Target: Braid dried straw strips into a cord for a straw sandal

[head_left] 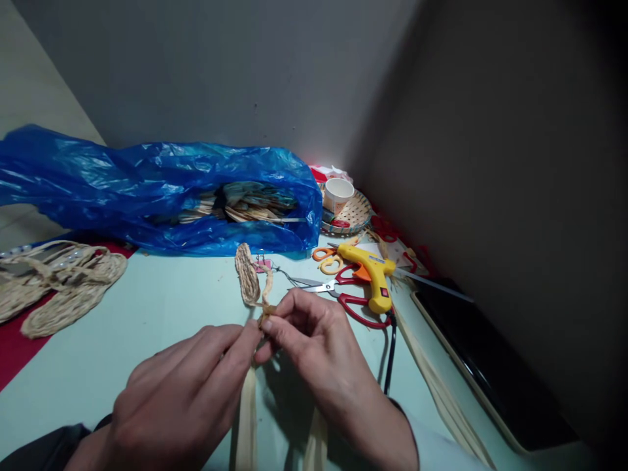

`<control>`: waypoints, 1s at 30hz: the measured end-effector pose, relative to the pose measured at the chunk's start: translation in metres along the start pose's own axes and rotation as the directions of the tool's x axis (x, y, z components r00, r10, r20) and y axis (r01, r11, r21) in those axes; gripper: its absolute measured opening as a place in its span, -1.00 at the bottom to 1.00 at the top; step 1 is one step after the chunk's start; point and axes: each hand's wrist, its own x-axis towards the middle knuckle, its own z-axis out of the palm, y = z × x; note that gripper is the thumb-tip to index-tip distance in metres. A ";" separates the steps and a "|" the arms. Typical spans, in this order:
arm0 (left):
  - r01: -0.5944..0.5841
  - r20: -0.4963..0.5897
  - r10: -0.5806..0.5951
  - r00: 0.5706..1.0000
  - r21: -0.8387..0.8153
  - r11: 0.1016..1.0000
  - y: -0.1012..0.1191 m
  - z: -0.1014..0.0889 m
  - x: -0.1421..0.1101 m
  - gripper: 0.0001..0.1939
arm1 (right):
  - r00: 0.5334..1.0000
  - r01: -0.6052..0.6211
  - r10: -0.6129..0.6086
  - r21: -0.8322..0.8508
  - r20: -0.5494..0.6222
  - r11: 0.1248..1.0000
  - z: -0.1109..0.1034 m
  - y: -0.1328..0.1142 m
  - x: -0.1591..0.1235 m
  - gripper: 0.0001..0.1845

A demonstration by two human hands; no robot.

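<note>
My left hand and my right hand meet at the table's near middle, both pinched on a tan braided straw cord. The braid runs away from my fingers and curls into a small coil on the pale green table. Loose flat straw strips hang from the pinch toward me, between my wrists. My fingertips close on the braid's end, left thumb and forefinger against right thumb and forefinger.
A yellow glue gun lies over red scissors to the right, with orange scissors behind. A blue plastic bag of straw strips lies across the back. Braided straw coils sit at left, a woven tray with a cup at back right.
</note>
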 end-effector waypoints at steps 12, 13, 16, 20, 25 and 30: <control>-0.192 0.141 0.160 0.977 0.259 0.946 0.001 0.007 -0.013 -0.51 | 0.999 -0.043 0.043 0.140 0.002 0.989 -0.001 0.005 0.003 -0.76; -0.182 0.140 0.150 0.979 0.264 0.947 0.006 0.008 -0.013 -0.51 | 0.999 -0.046 0.046 0.150 0.000 0.988 -0.001 0.006 0.003 -0.76; -0.201 0.109 0.175 0.978 0.314 0.928 0.014 0.007 -0.009 -0.52 | 0.999 -0.042 0.045 0.165 -0.015 0.985 -0.001 0.009 0.005 -0.76; -0.377 0.125 0.357 0.926 0.402 0.835 0.012 0.003 0.003 -0.60 | 0.999 -0.027 0.033 0.143 -0.035 0.989 -0.001 0.011 0.005 -0.75; -0.449 0.074 0.445 0.893 0.245 0.859 0.011 0.005 0.008 -0.77 | 0.997 0.007 -0.004 0.034 -0.079 0.999 -0.001 0.012 0.004 -0.79; 0.032 0.144 0.006 0.990 -0.259 0.965 0.010 -0.003 0.013 -0.68 | 0.996 0.023 -0.024 -0.015 -0.089 1.000 -0.008 0.001 0.003 -0.76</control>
